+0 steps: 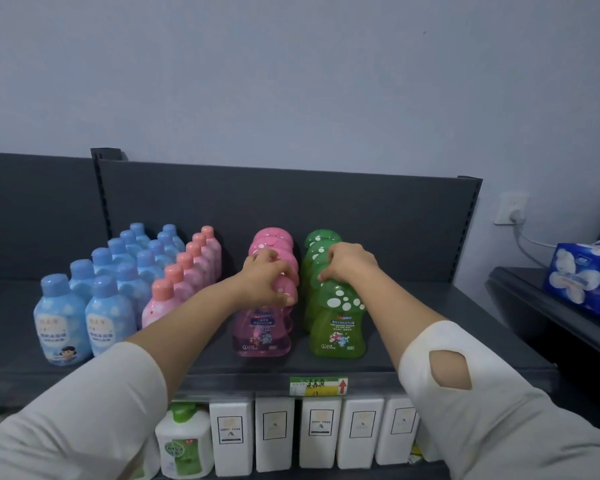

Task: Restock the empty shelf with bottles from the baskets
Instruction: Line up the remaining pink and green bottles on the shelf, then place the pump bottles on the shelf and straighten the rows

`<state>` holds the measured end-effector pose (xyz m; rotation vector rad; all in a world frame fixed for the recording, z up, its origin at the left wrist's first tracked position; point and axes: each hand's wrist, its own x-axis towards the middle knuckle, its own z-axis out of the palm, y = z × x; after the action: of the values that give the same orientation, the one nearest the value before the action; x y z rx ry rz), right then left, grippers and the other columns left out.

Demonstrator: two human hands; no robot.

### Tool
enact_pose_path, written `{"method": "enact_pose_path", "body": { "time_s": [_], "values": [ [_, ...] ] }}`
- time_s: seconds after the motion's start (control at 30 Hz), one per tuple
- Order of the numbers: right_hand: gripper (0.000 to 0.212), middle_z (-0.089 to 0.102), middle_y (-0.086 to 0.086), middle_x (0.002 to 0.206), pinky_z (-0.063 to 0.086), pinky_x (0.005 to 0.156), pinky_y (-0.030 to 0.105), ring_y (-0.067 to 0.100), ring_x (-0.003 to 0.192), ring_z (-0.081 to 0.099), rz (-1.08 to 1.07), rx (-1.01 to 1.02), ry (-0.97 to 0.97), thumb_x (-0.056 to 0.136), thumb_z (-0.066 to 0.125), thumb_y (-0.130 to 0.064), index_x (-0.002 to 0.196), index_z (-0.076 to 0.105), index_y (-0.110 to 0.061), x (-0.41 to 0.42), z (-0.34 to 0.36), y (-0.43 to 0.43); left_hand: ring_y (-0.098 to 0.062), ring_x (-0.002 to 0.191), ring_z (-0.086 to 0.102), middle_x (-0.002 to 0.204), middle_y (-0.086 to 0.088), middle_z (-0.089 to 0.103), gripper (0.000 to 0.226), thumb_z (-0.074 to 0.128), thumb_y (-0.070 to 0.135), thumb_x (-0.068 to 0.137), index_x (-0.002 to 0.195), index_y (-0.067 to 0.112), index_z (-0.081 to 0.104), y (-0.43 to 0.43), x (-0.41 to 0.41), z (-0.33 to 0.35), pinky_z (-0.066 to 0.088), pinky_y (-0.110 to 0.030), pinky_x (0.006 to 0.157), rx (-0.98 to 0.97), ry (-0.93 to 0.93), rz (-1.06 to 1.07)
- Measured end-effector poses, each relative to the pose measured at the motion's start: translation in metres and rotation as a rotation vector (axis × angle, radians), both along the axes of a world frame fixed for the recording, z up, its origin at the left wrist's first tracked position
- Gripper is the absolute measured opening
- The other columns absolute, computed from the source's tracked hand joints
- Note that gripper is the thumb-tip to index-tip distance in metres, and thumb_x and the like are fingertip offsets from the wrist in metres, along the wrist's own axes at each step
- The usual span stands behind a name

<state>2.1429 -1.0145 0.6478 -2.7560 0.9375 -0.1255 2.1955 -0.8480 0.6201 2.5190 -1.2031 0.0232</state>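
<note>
Step in hand: placing and aligning bottles on the shelf, judged from both hands resting on bottles that already stood on its surface
Left hand: the left hand lay over the front pink bottle; its fingers were curled round the spotted cap, gripping it
Right hand: the right hand lay on the front end of the green row; its fingers were curled over a spotted cap, gripping it. Whether that cap belonged to the front bottle or the one just behind could not be told
Task items: pink and green mushroom-capped bottles stood upright in two files running front to back near the middle of the shelf, with a gap between the files
Other stock: blue bottles stood in two files at the left, with a file of coral-capped bottles just beside them
Baskets: not in view
Progress: judged well advanced; bare shelf showed to the right of the green row
Next move: judged to call for squaring both front bottles with labels forward, then loosening the fingers and lifting both hands straight up, clear of the caps
Caution: the caps were broad; a sideways drag on release could tip a bottle into the file behind
</note>
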Motion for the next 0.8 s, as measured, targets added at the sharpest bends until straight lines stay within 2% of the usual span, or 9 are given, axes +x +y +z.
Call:
{"method": "enact_pose_path", "body": {
  "time_s": [0.13,0.27,0.33,0.43,0.5,0.67,0.8],
  "values": [
    [0.066,0.049,0.006,0.134,0.046,0.082,0.035,0.030,0.117,0.054,-0.023,0.010,-0.003,0.073,0.076,-0.046,0.131,0.053,-0.023,0.000,0.000,-0.004,-0.031,0.138,0.017,0.145,-0.010,0.026,0.042,0.067,0.028,0.082,0.123,0.026,0.055,0.001,-0.002,0.002,0.015,-0.033,0.113,-0.017,0.035,-0.001],
    [0.057,0.053,0.006,0.129,0.046,0.077,0.034,0.029,0.112,0.056,0.000,0.001,-0.002,0.076,0.070,-0.048,0.126,0.055,-0.023,-0.001,-0.002,-0.005,-0.031,0.137,0.019,0.143,-0.010,0.028,0.043,0.065,0.029,0.084,0.125,0.025,0.054,0.000,-0.002,0.002,0.014,-0.033,0.113,-0.005,0.009,-0.018],
    [0.056,0.052,0.006,0.129,0.047,0.081,0.035,0.030,0.112,0.055,0.012,0.017,-0.019,0.078,0.065,-0.051,0.127,0.053,-0.025,-0.004,-0.004,-0.006,-0.030,0.137,0.020,0.143,-0.010,0.028,0.044,0.065,0.031,0.084,0.125,0.026,0.053,0.000,-0.001,0.002,0.013,-0.034,0.113,0.025,-0.014,-0.016],
    [0.057,0.042,0.006,0.136,0.044,0.096,0.046,0.033,0.118,0.050,0.037,0.017,-0.063,0.083,0.059,-0.053,0.133,0.048,-0.028,-0.013,-0.004,-0.005,-0.032,0.136,0.023,0.143,-0.006,0.030,0.050,0.067,0.038,0.080,0.127,0.031,0.049,0.000,0.005,0.001,0.022,-0.047,0.113,0.064,-0.027,0.009],
    [0.052,0.038,0.007,0.139,0.043,0.098,0.050,0.034,0.121,0.046,0.102,-0.034,-0.130,0.087,0.056,-0.049,0.134,0.047,-0.028,-0.019,-0.004,-0.003,-0.031,0.131,0.030,0.139,-0.002,0.036,0.052,0.067,0.044,0.079,0.126,0.034,0.049,0.002,0.004,0.004,0.031,-0.052,0.107,0.039,-0.050,0.014],
    [0.037,0.047,0.009,0.132,0.044,0.093,0.043,0.033,0.121,0.044,0.328,-0.225,-0.255,0.093,0.053,-0.036,0.127,0.055,-0.021,-0.036,-0.003,0.020,-0.024,0.113,0.052,0.119,0.001,0.054,0.029,0.056,0.037,0.087,0.114,0.026,0.060,0.024,-0.012,0.017,0.046,-0.044,0.090,-0.069,-0.242,0.076],
    [0.033,0.054,0.007,0.123,0.042,0.089,0.040,0.032,0.118,0.046,0.477,-0.398,-0.290,0.094,0.049,-0.033,0.123,0.058,-0.018,-0.037,-0.008,0.052,-0.024,0.107,0.055,0.114,0.000,0.058,0.024,0.052,0.033,0.090,0.111,0.023,0.061,0.068,-0.028,0.025,0.038,-0.029,0.073,-0.019,-0.451,0.206]
  ]
}}
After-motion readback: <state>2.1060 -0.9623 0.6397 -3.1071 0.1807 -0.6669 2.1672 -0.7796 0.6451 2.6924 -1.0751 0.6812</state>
